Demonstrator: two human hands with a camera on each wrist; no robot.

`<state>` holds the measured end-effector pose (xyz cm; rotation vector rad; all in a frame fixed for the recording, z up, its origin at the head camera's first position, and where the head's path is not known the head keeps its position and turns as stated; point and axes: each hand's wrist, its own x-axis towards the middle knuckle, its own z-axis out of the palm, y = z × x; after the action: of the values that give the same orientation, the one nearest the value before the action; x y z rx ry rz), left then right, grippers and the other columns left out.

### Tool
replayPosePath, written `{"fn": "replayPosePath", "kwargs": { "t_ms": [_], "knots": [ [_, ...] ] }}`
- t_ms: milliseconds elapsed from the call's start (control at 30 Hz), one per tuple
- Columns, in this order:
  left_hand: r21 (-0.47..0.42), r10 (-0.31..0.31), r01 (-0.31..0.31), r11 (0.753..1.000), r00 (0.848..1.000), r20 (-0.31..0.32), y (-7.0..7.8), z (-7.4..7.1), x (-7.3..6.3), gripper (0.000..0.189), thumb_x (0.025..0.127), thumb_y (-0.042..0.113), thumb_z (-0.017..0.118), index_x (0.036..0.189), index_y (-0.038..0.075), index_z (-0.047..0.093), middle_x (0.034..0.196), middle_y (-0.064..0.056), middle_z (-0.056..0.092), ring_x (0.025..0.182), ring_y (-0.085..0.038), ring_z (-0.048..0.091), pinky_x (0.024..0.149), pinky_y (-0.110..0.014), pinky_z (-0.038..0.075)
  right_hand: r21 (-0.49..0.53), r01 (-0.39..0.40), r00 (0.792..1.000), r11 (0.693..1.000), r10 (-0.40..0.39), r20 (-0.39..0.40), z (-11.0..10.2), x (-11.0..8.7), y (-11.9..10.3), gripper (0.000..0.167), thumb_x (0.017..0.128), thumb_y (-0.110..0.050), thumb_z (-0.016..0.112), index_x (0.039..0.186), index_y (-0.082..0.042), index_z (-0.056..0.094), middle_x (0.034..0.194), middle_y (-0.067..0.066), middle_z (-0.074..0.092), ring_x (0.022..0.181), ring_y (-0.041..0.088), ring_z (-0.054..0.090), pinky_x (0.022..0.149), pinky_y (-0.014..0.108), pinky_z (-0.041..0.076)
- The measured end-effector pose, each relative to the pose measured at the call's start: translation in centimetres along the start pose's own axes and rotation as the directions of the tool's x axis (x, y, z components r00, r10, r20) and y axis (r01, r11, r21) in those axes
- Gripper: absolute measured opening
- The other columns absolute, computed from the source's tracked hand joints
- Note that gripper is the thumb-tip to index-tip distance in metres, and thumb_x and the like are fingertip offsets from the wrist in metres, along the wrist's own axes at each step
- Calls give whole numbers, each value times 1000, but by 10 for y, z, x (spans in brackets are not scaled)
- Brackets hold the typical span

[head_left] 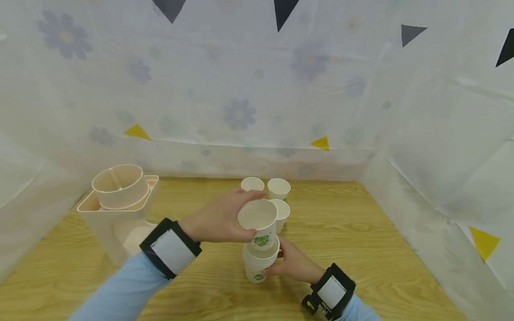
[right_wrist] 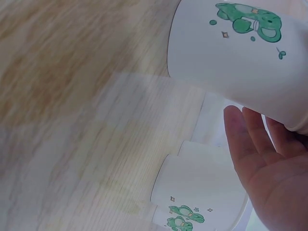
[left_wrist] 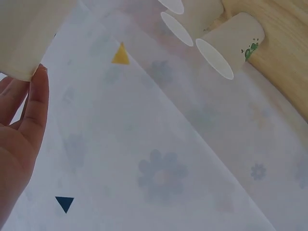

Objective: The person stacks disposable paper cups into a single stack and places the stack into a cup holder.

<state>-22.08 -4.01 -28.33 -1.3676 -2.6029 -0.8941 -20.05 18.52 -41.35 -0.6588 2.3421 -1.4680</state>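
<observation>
My left hand (head_left: 226,216) grips a white paper cup (head_left: 265,234) with a green cartoon print, thumb on the near side and fingers around the far side. This cup is upright, right over the mouth of a stack of nested paper cups (head_left: 254,271), overlapping its rim in the head view. Around the stack's right side curls my right hand (head_left: 295,263), thumb in front. In the right wrist view, the stack's bottom cup (right_wrist: 231,62) shows the green print beside my fingers. Behind the held cup stand single paper cups, one (head_left: 283,211) close to it and two (head_left: 279,188) farther back.
On the left of the wooden table (head_left: 341,240) stands a cream plastic container (head_left: 108,223) with a round cup-shaped part (head_left: 120,189) on top. White flowered sheeting (head_left: 241,80) with yellow and dark triangles rises behind the table and along both sides.
</observation>
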Motion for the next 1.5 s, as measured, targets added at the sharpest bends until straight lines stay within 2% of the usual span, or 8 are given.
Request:
{"fn": "replayPosePath", "kwargs": {
  "t_ms": [133,233,467,700,1033,1267,1500],
  "knots": [
    [-4,-2,2,1000,1000,24,-2,7,-2,71,70,23,72,135,10,47,121,-5,56,107,-21,51,79,-30,47,9,12,1000,1000,-12,2,1,0,-1,72,75,-17,76,136,-8,38,129,13,52,114,23,50,88,36,44],
    [-18,-20,22,1000,997,73,-2,10,-4,72,71,22,71,136,10,45,122,-6,56,107,-21,50,79,-30,47,11,10,1000,1000,-10,4,2,0,-2,73,75,-16,76,136,-7,38,129,13,52,115,26,49,89,38,43],
    [-29,-65,72,997,982,180,-3,18,-3,71,72,23,69,137,11,43,120,-9,53,99,-18,52,74,-26,47,-2,1,1000,1000,-1,-7,2,0,-2,71,73,-14,77,133,-4,40,126,15,53,111,26,52,87,37,45],
    [-4,-47,49,999,976,214,-8,25,0,69,73,25,69,137,11,44,121,-9,54,98,-19,52,75,-27,47,-5,6,1000,1000,-7,-11,3,0,1,67,73,-15,77,130,-3,42,125,14,55,109,22,53,86,34,45],
    [-8,-48,52,999,966,255,-13,27,2,69,75,26,70,137,11,44,129,-9,51,107,-20,52,85,-32,47,-24,9,1000,1000,-9,-19,3,0,3,69,74,-16,77,131,-4,42,126,13,54,111,20,52,86,30,45],
    [-9,-22,26,1000,954,299,-17,34,2,68,73,22,70,135,10,46,122,-9,54,105,-22,52,82,-30,46,-37,5,999,999,-6,-35,5,-1,4,68,72,-16,78,130,-2,43,123,13,55,105,17,54,84,28,46],
    [-4,-58,63,998,942,332,-19,37,1,70,73,22,71,137,16,44,122,-7,54,106,-20,51,82,-30,46,-33,3,999,999,-4,-33,6,-1,3,67,73,-16,77,129,-3,44,123,13,54,104,17,54,84,28,46]
  ]
}}
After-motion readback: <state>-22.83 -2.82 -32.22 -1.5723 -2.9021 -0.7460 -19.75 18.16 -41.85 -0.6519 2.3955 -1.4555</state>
